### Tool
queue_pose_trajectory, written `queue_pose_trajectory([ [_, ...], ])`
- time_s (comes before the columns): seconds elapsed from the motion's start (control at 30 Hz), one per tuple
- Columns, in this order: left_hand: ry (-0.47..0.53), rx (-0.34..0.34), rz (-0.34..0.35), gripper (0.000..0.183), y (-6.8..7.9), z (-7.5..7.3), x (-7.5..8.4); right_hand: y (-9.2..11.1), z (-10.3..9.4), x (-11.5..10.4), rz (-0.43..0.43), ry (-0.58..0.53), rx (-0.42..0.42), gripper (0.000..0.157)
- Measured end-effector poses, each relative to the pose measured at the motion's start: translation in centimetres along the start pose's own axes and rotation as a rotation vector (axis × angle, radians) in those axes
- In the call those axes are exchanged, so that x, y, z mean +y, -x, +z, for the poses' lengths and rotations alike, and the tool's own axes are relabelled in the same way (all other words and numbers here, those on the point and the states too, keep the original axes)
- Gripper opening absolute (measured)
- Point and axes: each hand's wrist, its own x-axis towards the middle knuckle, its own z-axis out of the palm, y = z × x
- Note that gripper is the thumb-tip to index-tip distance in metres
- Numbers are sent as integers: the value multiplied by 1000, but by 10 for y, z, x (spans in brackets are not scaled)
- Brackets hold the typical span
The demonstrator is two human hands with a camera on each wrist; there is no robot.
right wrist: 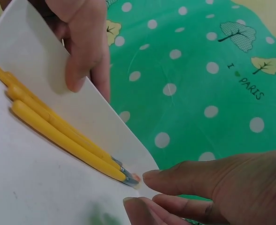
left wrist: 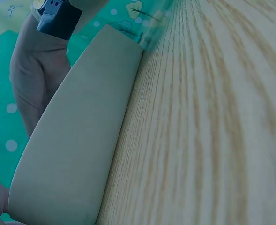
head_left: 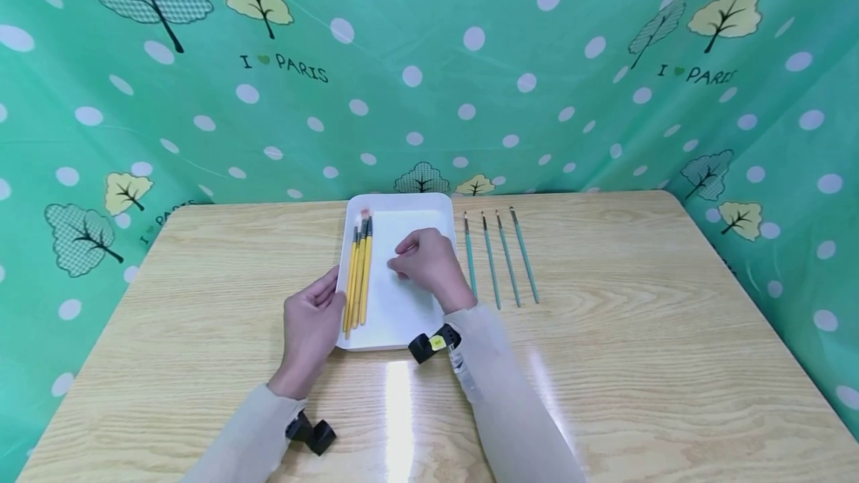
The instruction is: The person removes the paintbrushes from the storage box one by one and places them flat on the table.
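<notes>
A white rectangular tray (head_left: 406,267) lies on the table. Several yellow-handled paintbrushes (head_left: 358,274) rest along its left side, bristles toward the far end. My left hand (head_left: 312,323) grips the tray's left rim; in the right wrist view its thumb (right wrist: 77,75) hooks over that edge. Above the tray's middle hovers my right hand (head_left: 429,263), thumb and fingers parted and nothing seen between them. Seen from the right wrist, the right hand (right wrist: 208,187) appears in front of the brush tips, apparently not touching them. The left wrist view shows mostly the tray's outer wall (left wrist: 77,136).
Several teal-handled paintbrushes (head_left: 508,259) lie side by side just right of the tray, bristles pointing away. The wooden table (head_left: 637,334) extends to both sides. Behind it hangs a green dotted cloth (head_left: 470,73) printed with trees.
</notes>
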Motion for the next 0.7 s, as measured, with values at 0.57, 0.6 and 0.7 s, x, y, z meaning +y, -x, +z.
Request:
queue_pose_trajectory([
  [0.57, 3, 1, -2, 46, 0, 0, -1, 8, 33, -10, 21, 16, -35, 27],
  [0.6, 2, 1, -5, 47, 0, 0, -1, 8, 34, -11, 26, 21, -33, 28],
  [0.7, -1, 2, -10, 47, 0, 0, 0, 8, 39, -12, 38, 46, -27, 29],
])
